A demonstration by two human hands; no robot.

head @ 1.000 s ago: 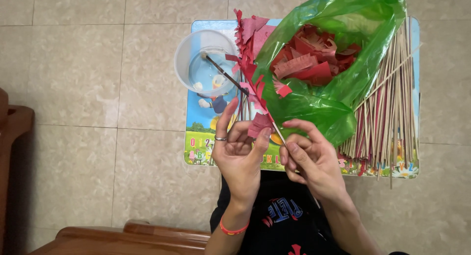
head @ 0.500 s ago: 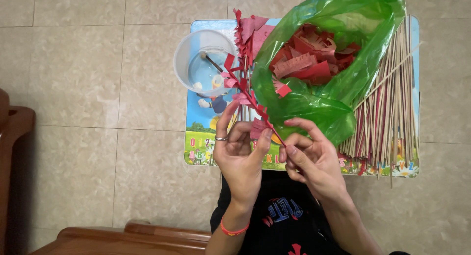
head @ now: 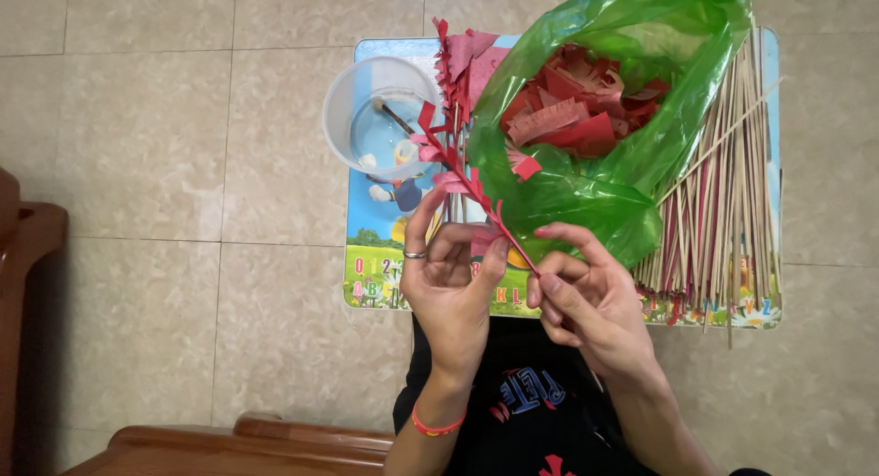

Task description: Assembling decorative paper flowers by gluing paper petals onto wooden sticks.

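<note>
A pale tiled floor (head: 137, 165) fills most of the view, with dark wooden furniture (head: 229, 439) at the lower left edge. On it stands a small worktop (head: 366, 284) with a colourful cartoon and letter print. Its upper right part is taken up by a crumpled green plastic bag (head: 586, 192), open at the top and holding a heap of red fringed paper strips (head: 568, 114). Along the right side of the worktop lies a thick bundle of thin sticks (head: 723, 220), some plain, some reddish, partly tucked under the bag. At the upper left corner of the worktop stands a clear plastic cup (head: 366, 110) with a thin dark stick (head: 396, 119) resting inside it. Just beside the cup, a few finished stems wrapped in red fringe (head: 458, 59) lie against the bag. Over the near edge of the worktop the two hands meet, almost touching. The left hand (head: 449, 284), with a ring on one finger and a red band at the wrist, is closed with thumb and fingertips on the red paper-wrapped stick (head: 458, 178), which slants up and left toward the cup. The right hand (head: 586, 297) pinches the lower end of the same stick between thumb and forefinger.
</note>
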